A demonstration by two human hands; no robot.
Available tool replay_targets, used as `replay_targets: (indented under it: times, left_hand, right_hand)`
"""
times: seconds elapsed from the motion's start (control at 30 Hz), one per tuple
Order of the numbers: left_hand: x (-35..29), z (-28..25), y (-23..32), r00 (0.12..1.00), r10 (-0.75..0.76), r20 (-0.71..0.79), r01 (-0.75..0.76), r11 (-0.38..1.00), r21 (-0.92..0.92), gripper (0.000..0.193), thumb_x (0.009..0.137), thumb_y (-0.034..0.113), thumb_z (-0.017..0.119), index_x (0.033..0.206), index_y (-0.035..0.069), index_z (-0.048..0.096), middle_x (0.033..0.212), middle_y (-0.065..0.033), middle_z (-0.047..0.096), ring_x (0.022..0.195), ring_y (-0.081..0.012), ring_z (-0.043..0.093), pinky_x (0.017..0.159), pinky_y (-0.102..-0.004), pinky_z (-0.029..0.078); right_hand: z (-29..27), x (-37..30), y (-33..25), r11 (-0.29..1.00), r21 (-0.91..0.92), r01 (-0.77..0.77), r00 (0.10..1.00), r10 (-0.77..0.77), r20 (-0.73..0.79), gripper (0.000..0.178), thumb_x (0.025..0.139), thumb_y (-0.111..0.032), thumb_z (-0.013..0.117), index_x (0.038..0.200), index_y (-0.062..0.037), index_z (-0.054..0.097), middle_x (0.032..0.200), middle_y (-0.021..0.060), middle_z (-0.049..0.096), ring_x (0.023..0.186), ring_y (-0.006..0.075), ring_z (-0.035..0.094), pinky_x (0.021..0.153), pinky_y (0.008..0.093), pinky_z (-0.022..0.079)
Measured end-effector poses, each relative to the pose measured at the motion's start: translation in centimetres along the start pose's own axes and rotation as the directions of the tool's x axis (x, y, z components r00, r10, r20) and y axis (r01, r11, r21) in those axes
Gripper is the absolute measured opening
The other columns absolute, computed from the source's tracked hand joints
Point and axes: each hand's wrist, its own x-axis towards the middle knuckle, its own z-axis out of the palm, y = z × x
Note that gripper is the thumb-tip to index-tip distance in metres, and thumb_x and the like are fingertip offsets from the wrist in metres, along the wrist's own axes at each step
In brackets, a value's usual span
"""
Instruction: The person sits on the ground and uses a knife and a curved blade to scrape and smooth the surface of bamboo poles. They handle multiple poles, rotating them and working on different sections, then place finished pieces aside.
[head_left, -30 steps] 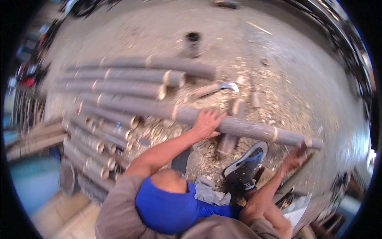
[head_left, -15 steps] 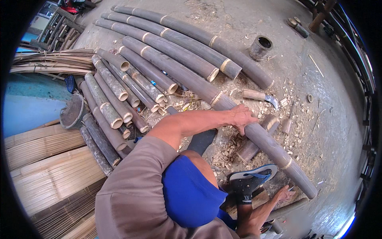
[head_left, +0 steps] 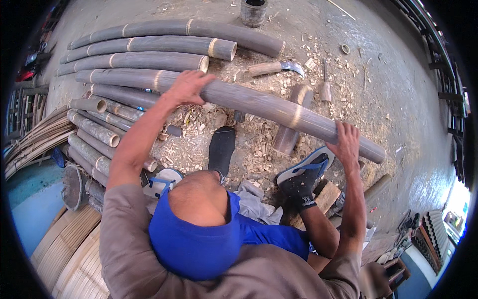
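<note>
A long dark bamboo pole (head_left: 254,101) lies slantwise in front of me, with pale rings at its joints. My left hand (head_left: 187,88) wraps over it left of the middle. Close to the right end, my right hand (head_left: 347,141) is closed round the same pole from the near side. Under the pole, a short thick bamboo piece (head_left: 286,139) lies crosswise on the floor; whether the two touch cannot be made out. Beyond the pole are a curved-blade knife (head_left: 266,69) with a wooden handle and a thin spike-like tool (head_left: 325,91), also wooden-handled.
Several long bamboo poles (head_left: 159,45) lie at the far left, with shorter cut lengths (head_left: 94,127) stacked nearer. Wood chips (head_left: 254,154) litter the floor between my feet. A dark can (head_left: 253,15) stands at the back, and slatted bamboo panels (head_left: 74,239) lie at lower left.
My right hand has come up from beside my foot and taken hold of the pole's right end. My left hand still grips the pole. The whole view has shifted and turned.
</note>
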Motion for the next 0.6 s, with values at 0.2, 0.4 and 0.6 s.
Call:
replay_targets:
  times: [0.2,0.4,0.6]
  left_hand:
    - [-3.1,-2.2,-2.2,0.973,-0.219,0.069,0.208,0.969,0.135,0.101,0.061,0.038,0.094,0.15,0.015,0.053,0.141,-0.0147,0.062,0.133,-0.0383,0.054,0.112,-0.0517,0.043]
    - [1.4,0.5,8.4,0.982,0.135,-0.129,-0.142,0.989,-0.042,0.101,0.067,0.05,0.091,0.152,0.012,0.051,0.139,-0.0194,0.059,0.133,-0.0395,0.055,0.112,-0.0534,0.042]
    - [5.4,6.0,16.8,0.974,0.106,-0.203,-0.099,0.994,0.043,0.106,0.069,0.04,0.093,0.159,0.019,0.04,0.138,-0.0157,0.057,0.128,-0.0364,0.057,0.111,-0.0558,0.042]
  right_hand:
    - [0.0,4.8,-10.9,0.992,0.058,0.114,0.993,-0.112,-0.035,0.09,0.065,-0.04,0.094,0.142,-0.0119,0.056,0.128,0.0135,0.062,0.122,0.0346,0.056,0.108,0.049,0.043]
    - [1.6,8.2,-19.5,0.945,0.298,0.135,0.988,-0.107,-0.11,0.081,0.076,-0.037,0.09,0.145,-0.0136,0.055,0.132,0.0156,0.061,0.127,0.0383,0.054,0.112,0.0527,0.041]
    - [0.2,6.3,-14.8,0.968,0.234,0.087,0.996,-0.092,0.01,0.087,0.077,-0.041,0.09,0.15,-0.0147,0.052,0.144,0.0174,0.056,0.135,0.0378,0.051,0.114,0.0534,0.039]
